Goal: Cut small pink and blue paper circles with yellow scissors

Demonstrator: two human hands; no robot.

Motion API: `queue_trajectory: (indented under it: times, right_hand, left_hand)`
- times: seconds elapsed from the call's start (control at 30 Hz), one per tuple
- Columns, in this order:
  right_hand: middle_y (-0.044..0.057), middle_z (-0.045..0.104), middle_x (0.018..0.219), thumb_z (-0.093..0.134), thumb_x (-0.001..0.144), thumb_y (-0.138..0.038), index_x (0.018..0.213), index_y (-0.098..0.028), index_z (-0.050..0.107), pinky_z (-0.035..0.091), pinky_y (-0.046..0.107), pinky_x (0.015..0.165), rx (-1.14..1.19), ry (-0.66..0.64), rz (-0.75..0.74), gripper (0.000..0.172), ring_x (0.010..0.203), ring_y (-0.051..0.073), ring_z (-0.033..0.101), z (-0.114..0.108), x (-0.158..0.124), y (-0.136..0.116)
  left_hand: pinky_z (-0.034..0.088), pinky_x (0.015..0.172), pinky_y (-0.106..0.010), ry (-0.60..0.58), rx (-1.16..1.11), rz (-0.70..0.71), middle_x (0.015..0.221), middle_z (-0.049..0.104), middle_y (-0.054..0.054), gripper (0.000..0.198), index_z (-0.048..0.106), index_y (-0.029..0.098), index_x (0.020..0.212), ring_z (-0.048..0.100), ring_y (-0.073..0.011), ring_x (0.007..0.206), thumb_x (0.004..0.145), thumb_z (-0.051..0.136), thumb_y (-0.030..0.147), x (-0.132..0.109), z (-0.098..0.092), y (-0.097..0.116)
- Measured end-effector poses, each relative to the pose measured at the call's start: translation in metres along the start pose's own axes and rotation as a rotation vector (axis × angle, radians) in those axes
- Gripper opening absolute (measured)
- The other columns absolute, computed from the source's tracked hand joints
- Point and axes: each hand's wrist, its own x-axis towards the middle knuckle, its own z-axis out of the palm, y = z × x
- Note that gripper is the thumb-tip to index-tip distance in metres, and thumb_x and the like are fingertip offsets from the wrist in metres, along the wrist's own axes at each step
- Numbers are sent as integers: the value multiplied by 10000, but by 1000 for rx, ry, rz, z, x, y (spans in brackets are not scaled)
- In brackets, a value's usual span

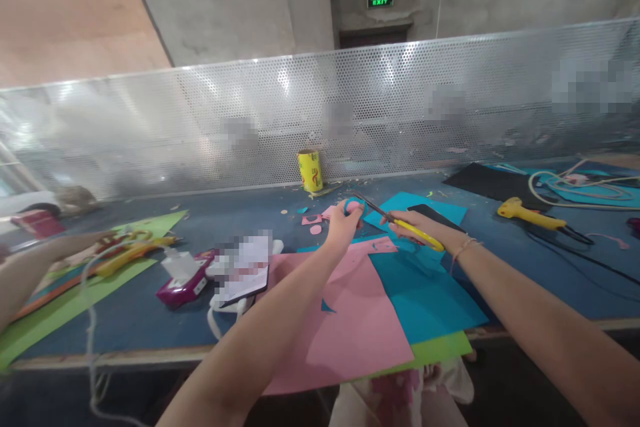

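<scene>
My left hand (342, 221) pinches a small rounded piece of blue and pink paper (355, 205) above the table. In my right hand (419, 221) is a pair of yellow-handled scissors (426, 238), its blades pointing left, close to that piece. I cannot tell whether the blades touch it. Beneath my forearms lie a large pink sheet (345, 337), a blue sheet (423, 297) and the edge of a green sheet (443, 349). A cut pink strip (371, 247) rests across the sheets. Small pink scraps (315, 229) are beyond my left hand.
A yellow can-like container (311, 171) stands near the perforated metal screen (280, 120). Left are a phone (247, 273), a purple power strip (185, 285) and another person's arm (63, 250) by a yellow tool (133, 257). Right lies a yellow glue gun (533, 215) with cables.
</scene>
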Motion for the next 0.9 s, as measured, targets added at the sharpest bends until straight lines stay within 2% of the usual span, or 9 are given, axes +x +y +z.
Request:
queue_trajectory:
  times: [0.17,0.27,0.37,0.5,0.67,0.9]
  right_hand:
    - [-58,486,571,579,804,-614,892,-211,554,293,242,384,225,131,91,414,390,81,389,7,7,0]
    - [-65,518,593,653,739,-580,881,-231,463,394,255,424,372,257,1,422,421,100,471,11,16,1]
    - [-28,610,723,718,684,-503,920,-242,440,490,289,539,414,349,-77,448,571,136,591,13,21,1]
    - [15,664,834,682,721,-444,969,-241,459,509,314,580,373,310,-98,391,652,158,620,15,20,1]
    - [-5,623,745,675,727,-382,919,-231,506,526,317,631,319,321,-113,298,656,155,607,17,18,-3]
    - [-12,607,701,681,711,-358,873,-223,538,517,321,628,300,375,-141,255,639,160,601,17,17,-7]
  left_hand:
    - [332,453,-208,-42,-19,-10,484,463,77,178,501,194,713,438,-75,421,709,663,267,-2,0,2]
    - [348,460,-211,-145,-9,-15,496,468,73,226,493,195,701,442,-73,421,699,688,309,-4,1,1]
    - [362,476,-215,-248,23,3,493,469,66,249,487,195,668,450,-76,431,708,687,337,-5,2,-3]
    - [375,502,-220,-298,77,51,507,493,48,231,508,188,648,467,-84,459,729,667,334,-5,2,-5]
    - [365,513,-223,-355,142,95,481,488,47,239,480,190,618,462,-86,455,755,638,306,-8,0,-1]
    - [384,525,-227,-362,192,85,513,491,61,207,481,186,659,492,-88,465,765,626,287,-6,2,-6]
